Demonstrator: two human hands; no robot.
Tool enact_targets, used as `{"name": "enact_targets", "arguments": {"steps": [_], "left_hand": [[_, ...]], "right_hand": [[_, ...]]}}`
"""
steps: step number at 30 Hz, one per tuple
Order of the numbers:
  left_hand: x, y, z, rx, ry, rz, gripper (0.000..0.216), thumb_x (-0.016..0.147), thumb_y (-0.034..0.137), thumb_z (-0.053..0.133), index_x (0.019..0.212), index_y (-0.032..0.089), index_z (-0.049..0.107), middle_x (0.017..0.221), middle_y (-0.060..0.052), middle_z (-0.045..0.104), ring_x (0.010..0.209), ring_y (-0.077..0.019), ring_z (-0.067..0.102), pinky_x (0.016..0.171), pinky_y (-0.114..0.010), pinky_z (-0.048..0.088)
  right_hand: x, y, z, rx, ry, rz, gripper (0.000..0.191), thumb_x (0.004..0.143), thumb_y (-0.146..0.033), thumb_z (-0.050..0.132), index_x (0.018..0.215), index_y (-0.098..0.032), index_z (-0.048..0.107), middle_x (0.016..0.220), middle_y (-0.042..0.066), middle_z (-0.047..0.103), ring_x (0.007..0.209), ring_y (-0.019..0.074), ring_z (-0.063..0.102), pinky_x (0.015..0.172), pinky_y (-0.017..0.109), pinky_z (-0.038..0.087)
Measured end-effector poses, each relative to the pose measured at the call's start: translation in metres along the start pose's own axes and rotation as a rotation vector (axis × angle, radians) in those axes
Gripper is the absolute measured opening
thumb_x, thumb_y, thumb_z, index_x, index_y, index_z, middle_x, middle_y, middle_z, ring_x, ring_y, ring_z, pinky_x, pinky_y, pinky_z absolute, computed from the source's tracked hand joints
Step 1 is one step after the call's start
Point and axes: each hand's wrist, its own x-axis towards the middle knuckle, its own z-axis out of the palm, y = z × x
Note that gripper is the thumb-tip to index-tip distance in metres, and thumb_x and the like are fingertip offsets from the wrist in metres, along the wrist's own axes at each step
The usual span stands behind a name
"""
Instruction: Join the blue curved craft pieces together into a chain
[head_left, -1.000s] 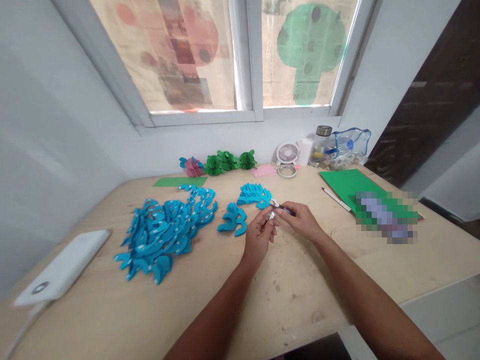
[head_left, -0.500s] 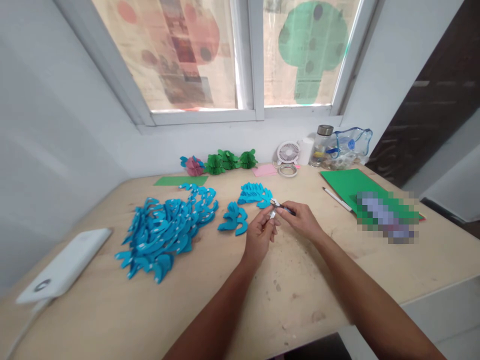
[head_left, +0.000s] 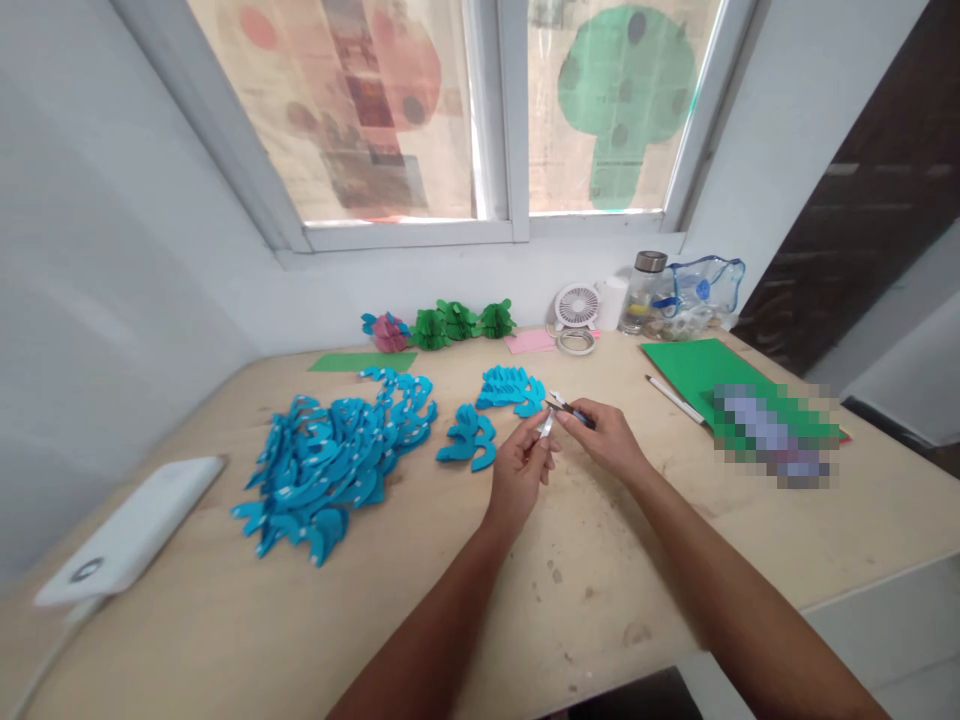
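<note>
My left hand (head_left: 520, 465) is closed, pinching a small white strip (head_left: 547, 425) whose exact kind I cannot make out. In my right hand (head_left: 609, 440) is a pair of small dark-handled scissors (head_left: 576, 412), its blades near the top of the strip. Just beyond the blades lies a row of folded blue paper pieces (head_left: 510, 388). A smaller cluster of blue paper pieces (head_left: 468, 440) is left of my hands. Farther left, a large heap of curved blue paper pieces (head_left: 330, 455) carries small white patches.
A power bank (head_left: 135, 530) with a cable lies at left. Along the wall stand green paper figures (head_left: 457, 320), a pink one (head_left: 390, 333), a small fan (head_left: 577, 305) and a bottle (head_left: 643, 295). Tape roll (head_left: 576, 343), pen (head_left: 673, 399) and green sheets (head_left: 690, 365) lie nearby.
The scissors and my right hand have shifted very slightly right, and the blades now look more parted. My left hand keeps its pinch on the white strip.
</note>
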Motion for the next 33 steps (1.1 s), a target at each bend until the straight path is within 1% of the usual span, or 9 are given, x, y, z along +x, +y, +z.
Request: {"name": "enact_targets", "arguments": {"steps": [4,9,14,20,25,27,29,31,33], "left_hand": [[0.0001,-0.0006,0.0,0.006,-0.011,0.004,0.045,0.078,0.032,0.059,0.121,0.019,0.055,0.073,-0.002,0.06,0.05,-0.0061,0.046,0.041,-0.016,0.037],[-0.0002,-0.0042,0.0002,0.015,-0.034,0.01,0.046,0.079,0.033,0.057,0.123,0.019,0.053,0.069,0.0,0.057,0.051,-0.0064,0.045,0.041,-0.016,0.036],[-0.0017,-0.0051,0.002,0.061,-0.054,0.004,0.045,0.08,0.031,0.055,0.122,0.018,0.053,0.072,-0.001,0.058,0.049,-0.0059,0.044,0.04,-0.016,0.035],[-0.0021,-0.0016,0.0042,0.146,-0.056,-0.004,0.044,0.08,0.025,0.051,0.123,0.016,0.052,0.072,-0.002,0.058,0.053,-0.0078,0.049,0.042,-0.017,0.039],[-0.0018,-0.0048,0.0012,0.28,-0.01,0.019,0.041,0.08,0.023,0.051,0.12,0.018,0.055,0.074,-0.002,0.06,0.061,-0.01,0.054,0.047,-0.017,0.044],[-0.0016,-0.0063,-0.0001,0.331,0.001,0.035,0.04,0.08,0.022,0.05,0.119,0.019,0.056,0.081,-0.003,0.063,0.062,-0.01,0.056,0.048,-0.017,0.045],[-0.0014,-0.0071,-0.0011,0.375,0.0,0.066,0.039,0.081,0.021,0.048,0.118,0.021,0.057,0.095,-0.005,0.066,0.067,-0.0106,0.058,0.05,-0.018,0.047],[-0.0012,-0.0073,-0.0017,0.412,-0.009,0.1,0.038,0.081,0.021,0.047,0.118,0.022,0.058,0.107,-0.006,0.065,0.072,-0.012,0.06,0.055,-0.02,0.05],[-0.0014,-0.0074,-0.0022,0.442,-0.02,0.128,0.038,0.081,0.02,0.047,0.118,0.023,0.058,0.111,-0.006,0.064,0.079,-0.0142,0.062,0.063,-0.024,0.052]], "right_hand": [[0.0006,0.0012,-0.0006,0.061,0.043,0.025,0.034,0.079,-0.047,0.05,0.071,-0.015,0.061,0.056,-0.004,0.044,0.054,0.0096,0.04,0.052,0.021,0.03],[0.0005,0.0008,0.0025,0.21,0.004,0.045,0.028,0.075,-0.043,0.057,0.078,-0.016,0.062,0.062,-0.003,0.05,0.058,0.0099,0.042,0.055,0.021,0.034],[0.0011,0.004,0.0064,0.301,-0.031,0.055,0.021,0.074,-0.036,0.058,0.073,-0.016,0.058,0.06,-0.004,0.046,0.056,0.0093,0.04,0.054,0.021,0.032],[0.0013,0.0055,0.0054,0.285,-0.013,0.037,0.019,0.074,-0.034,0.057,0.069,-0.016,0.056,0.056,-0.005,0.042,0.053,0.0088,0.037,0.052,0.021,0.03],[0.0028,0.0054,0.0013,0.249,0.036,0.058,0.018,0.072,-0.034,0.057,0.069,-0.016,0.056,0.054,-0.005,0.04,0.052,0.0089,0.037,0.05,0.021,0.029],[0.0034,0.0058,-0.0002,0.235,0.063,0.064,0.018,0.072,-0.034,0.057,0.069,-0.016,0.057,0.054,-0.005,0.04,0.051,0.0089,0.037,0.05,0.021,0.028],[0.0037,0.006,-0.0013,0.213,0.093,0.062,0.019,0.072,-0.035,0.056,0.069,-0.016,0.058,0.054,-0.005,0.04,0.051,0.0091,0.037,0.049,0.021,0.028],[0.0034,0.0061,-0.0021,0.161,0.121,0.052,0.021,0.073,-0.036,0.054,0.069,-0.016,0.058,0.053,-0.005,0.04,0.051,0.0093,0.037,0.049,0.021,0.028],[0.0026,0.0059,-0.0028,0.067,0.147,0.039,0.021,0.075,-0.035,0.052,0.07,-0.016,0.059,0.054,-0.004,0.043,0.051,0.0096,0.039,0.05,0.021,0.029]]}}
